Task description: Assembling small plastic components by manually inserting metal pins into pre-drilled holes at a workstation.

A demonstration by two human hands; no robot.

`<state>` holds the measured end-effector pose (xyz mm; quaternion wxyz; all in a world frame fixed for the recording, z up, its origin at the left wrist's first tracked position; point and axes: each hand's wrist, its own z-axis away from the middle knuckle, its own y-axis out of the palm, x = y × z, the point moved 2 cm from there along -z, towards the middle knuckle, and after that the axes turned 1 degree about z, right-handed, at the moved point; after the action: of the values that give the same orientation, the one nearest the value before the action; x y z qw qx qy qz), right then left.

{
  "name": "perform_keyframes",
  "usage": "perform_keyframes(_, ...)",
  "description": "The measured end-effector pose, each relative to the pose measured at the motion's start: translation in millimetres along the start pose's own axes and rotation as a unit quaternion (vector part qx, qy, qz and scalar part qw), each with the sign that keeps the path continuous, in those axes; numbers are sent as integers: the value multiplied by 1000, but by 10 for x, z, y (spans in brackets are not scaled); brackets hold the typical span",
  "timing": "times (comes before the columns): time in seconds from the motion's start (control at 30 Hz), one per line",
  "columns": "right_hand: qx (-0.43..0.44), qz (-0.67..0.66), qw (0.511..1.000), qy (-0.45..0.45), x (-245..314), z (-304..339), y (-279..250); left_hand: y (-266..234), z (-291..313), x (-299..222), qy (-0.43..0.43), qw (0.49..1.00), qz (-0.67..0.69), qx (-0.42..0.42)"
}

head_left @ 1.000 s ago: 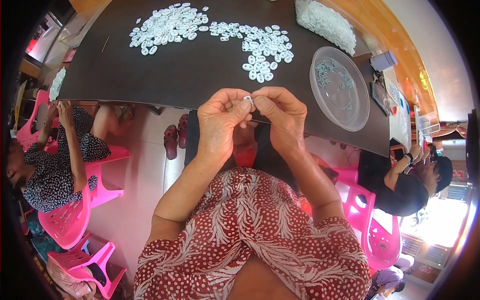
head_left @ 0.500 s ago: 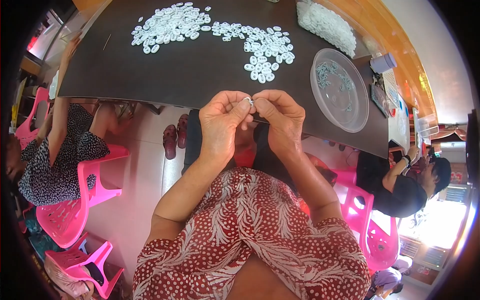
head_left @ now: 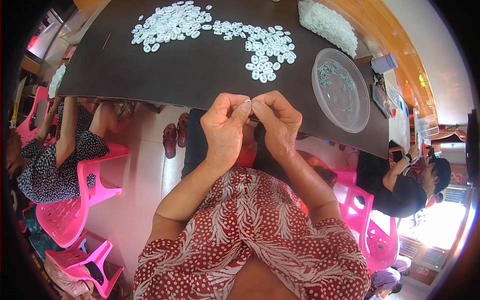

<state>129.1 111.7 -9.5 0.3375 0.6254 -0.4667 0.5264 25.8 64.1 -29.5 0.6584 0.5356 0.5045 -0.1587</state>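
Just beyond the table's near edge, my left hand (head_left: 224,127) pinches a small white piece (head_left: 247,101) between thumb and forefinger. It looks like the oval two-holed plastic pieces on the table, though fingers cover most of it. My right hand (head_left: 279,125) meets it fingertip to fingertip, its thumb and forefinger closed at the piece's right side; whatever they grip is hidden. Past my hands lie loose white oval pieces (head_left: 262,67), which join a wider spread (head_left: 270,42) and a larger heap (head_left: 170,25) at the far left.
Right of my hands, a clear round tub (head_left: 316,97) holds small grey-green screw-like parts (head_left: 329,74). Behind it sits a clear bag of white pieces (head_left: 327,27). A lavender cup (head_left: 384,63) and a phone-like slab (head_left: 380,100) lie farther right. People sit at both sides on pink chairs (head_left: 62,217).
My fingers have shifted slightly around the small white piece, and my right thumb now covers more of it. The person at the left has drawn an arm back from the table.
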Motion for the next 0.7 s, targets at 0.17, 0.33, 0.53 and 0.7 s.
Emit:
perform_keyframes(0.17, -2, 45, 998, -37, -36, -12, -6, -13, 9, 12, 4, 1000, -27, 3)
perform_keyframes(0.33, 13, 107, 993, -47, -57, -27, -37, -22, -30, 29, -7, 1000, 2, 8)
perform_keyframes(0.53, 17, 155, 983, -98, 8, -91, -75, -13, -78, 26, -47, 998, -1, 29)
perform_keyframes(0.7, 10, 218, 962, -163, 63, -232, -178, -47, -154, 20, -90, 995, 34, 9)
